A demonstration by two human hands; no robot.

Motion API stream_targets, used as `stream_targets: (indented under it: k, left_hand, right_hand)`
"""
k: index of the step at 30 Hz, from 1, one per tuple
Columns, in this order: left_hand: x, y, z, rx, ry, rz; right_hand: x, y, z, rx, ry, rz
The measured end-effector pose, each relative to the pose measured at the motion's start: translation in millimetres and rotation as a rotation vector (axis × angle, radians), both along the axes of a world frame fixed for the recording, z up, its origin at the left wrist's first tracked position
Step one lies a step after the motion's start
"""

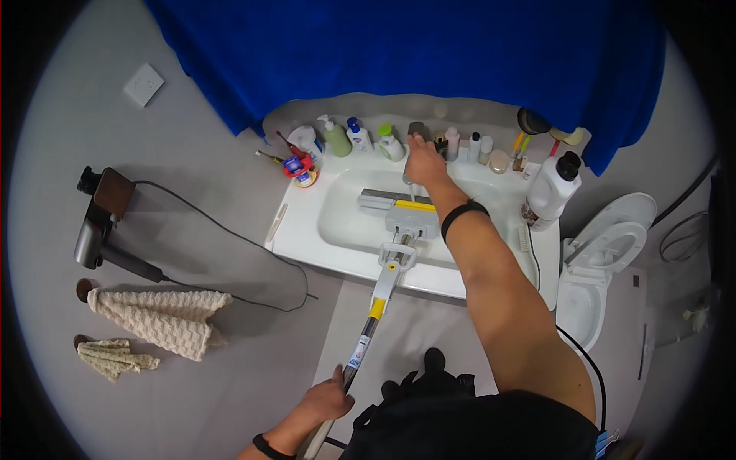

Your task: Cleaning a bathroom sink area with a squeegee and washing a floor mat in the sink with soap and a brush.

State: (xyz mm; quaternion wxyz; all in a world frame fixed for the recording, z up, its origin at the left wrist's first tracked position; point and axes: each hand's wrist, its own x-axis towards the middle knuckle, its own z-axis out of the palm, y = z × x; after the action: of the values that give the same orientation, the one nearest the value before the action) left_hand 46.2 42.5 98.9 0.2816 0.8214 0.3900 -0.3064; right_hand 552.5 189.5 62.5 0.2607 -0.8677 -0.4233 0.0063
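A squeeze sponge mop (411, 217) with a grey and yellow head lies in the white washbasin (339, 230). Its metal pole (359, 351) slants down towards me, and my left hand (326, 401) is wrapped around the lower part. My right hand (425, 161) reaches over the basin and rests on the faucet (409, 175), whose upper part it mostly covers. Below the spout, what looks like a thin stream of water meets the mop head. The mop's grey lever handle (397, 256) sits over the basin's front edge.
Pump bottles (336, 137), small cosmetics and a toothbrush cup (302, 171) line the basin's back. A large white bottle (550, 192) stands at right, beside a toilet (583, 299). A hair dryer (121, 259) and towels (161, 319) hang left; a blue cloth (402, 46) hangs above.
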Motion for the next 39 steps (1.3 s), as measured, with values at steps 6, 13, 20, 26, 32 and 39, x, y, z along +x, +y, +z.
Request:
stream_targets:
  k: [6,13,20,26,32,39]
  left_hand:
    - [38,2,-12,0.079,-0.071,0.098]
    - [32,3,-21,0.041,-0.161,0.163]
    - [25,1,-25,0.022,-0.284,0.201]
    - [-7,5,-30,-0.346,-0.184,0.511]
    - [-62,-11,10,-0.850,-0.221,0.928]
    - [-108,-18,-15,-0.915,-0.305,0.909]
  right_hand:
    - [19,10,-3,-0.164,0.052,0.022]
    - [13,0,0,-0.172,0.097,0.077]
    - [13,-8,-31,-0.194,0.083,0.104]
    - [-76,-44,-106,-0.122,0.280,0.115]
    - [-147,-61,-105,-0.424,0.473,0.198]
    - [-213,-89,-12,-0.415,0.286,-0.013]
